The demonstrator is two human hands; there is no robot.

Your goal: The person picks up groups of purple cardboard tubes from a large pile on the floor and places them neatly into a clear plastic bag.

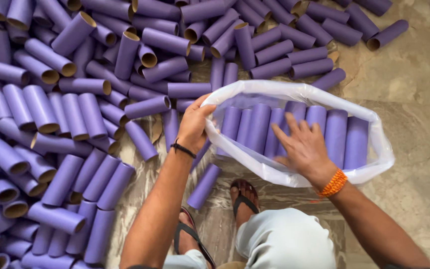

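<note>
A clear plastic bag [374,124] lies open on the stone floor, with several purple cardboard tubes [337,134] lined up side by side inside it. My left hand [194,124] pinches the bag's left rim and holds it up. My right hand [302,144] is inside the bag's mouth, fingers spread flat on the packed tubes. A black band is on my left wrist, an orange thread on my right.
A large heap of loose purple tubes [51,109] covers the floor to the left and along the top. One stray tube [204,185] lies by my sandalled feet [242,199]. Bare stone floor [419,79] shows at the right.
</note>
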